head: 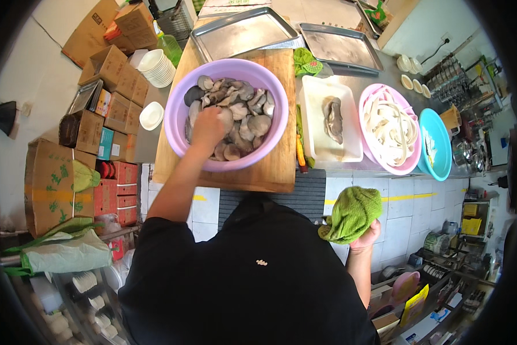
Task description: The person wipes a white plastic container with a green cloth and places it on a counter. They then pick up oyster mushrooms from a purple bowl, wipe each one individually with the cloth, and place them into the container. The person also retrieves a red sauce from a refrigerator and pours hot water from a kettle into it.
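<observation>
My left hand [208,128] reaches into a purple plastic basin [280,114] of grey oyster mushrooms [241,111]; its fingertips are among the caps, and whether they grip one cannot be told. The basin rests on a thick wooden cutting board [267,177]. Off to the right, clear of the counter's edge, my right hand [367,237] holds a bunched green cloth [356,213]. A white rectangular tub [327,151] stands right of the board with a clump of mushrooms [334,120] inside.
Right of the tub are a pink basin [415,155] of long white strips and a turquoise basin [446,151]. Two metal trays [245,34] [342,47] lie at the back. White bowls [157,67] are stacked left of the board, near a green spray bottle [170,48] and cardboard boxes [116,77].
</observation>
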`<state>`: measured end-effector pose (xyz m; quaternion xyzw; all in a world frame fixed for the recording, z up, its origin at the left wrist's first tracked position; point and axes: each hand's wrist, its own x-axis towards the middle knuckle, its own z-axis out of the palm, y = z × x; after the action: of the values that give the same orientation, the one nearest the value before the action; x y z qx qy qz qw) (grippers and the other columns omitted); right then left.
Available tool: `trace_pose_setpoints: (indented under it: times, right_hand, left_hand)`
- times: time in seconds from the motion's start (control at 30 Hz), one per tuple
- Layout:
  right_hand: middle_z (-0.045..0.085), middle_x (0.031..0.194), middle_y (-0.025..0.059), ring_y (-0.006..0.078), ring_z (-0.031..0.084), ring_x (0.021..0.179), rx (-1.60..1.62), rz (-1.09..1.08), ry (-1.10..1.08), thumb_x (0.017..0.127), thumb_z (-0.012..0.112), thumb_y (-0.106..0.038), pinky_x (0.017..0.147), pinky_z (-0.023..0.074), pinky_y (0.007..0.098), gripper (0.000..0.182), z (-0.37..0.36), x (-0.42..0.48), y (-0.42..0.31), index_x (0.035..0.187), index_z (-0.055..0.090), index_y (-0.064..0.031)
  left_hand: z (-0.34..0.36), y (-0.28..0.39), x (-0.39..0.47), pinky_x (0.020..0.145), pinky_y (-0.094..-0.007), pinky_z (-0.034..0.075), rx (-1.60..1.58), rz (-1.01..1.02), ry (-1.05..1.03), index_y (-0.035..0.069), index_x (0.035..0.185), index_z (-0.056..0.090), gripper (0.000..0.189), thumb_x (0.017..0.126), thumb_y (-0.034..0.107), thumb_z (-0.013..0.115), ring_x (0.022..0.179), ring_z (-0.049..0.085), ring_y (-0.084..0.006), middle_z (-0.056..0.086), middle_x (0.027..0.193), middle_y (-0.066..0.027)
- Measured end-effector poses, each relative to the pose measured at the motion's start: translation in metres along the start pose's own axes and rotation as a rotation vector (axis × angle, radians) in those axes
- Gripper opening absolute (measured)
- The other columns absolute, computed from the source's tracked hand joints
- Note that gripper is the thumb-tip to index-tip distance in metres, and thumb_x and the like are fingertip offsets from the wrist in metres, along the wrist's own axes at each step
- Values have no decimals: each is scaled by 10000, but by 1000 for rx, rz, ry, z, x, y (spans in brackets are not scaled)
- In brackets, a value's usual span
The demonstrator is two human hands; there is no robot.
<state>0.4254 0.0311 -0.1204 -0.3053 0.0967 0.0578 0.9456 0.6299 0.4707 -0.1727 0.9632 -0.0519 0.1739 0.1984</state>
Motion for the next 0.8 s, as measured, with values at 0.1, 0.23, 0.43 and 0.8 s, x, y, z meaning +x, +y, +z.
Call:
trace_pose_setpoints:
  times: [0.1,0.23,0.43,0.8]
  right_hand:
    - [498,1318,175,345,496,1190,-10,36,0,734,606,-317,1017,394,483,698,14,22,18,1338,425,-17]
    - [521,1287,182,339,514,1168,-57,94,65,748,599,-312,1002,411,465,668,27,54,39,1317,438,-3]
    - [537,1254,188,334,528,1141,-46,188,85,765,608,-279,976,435,450,643,53,90,51,1306,432,21]
    - [508,1313,136,270,511,1184,42,578,-72,886,546,-500,993,420,418,672,125,145,74,1356,414,-39]
  left_hand:
    - [-3,-40,13,842,-433,460,-31,-187,-211,19,1080,576,280,836,155,554,956,571,-360,577,1058,-179]
    - [-1,-44,25,811,-430,468,-18,-154,-429,38,1070,577,284,834,194,609,954,583,-349,590,1043,-173]
    - [-21,-34,20,765,-410,485,-273,-161,-431,40,1026,561,276,820,198,652,893,600,-340,606,1009,-151]
    - [-70,86,43,685,-336,523,-551,947,121,124,998,567,423,646,-76,689,862,629,-244,600,1118,-66]
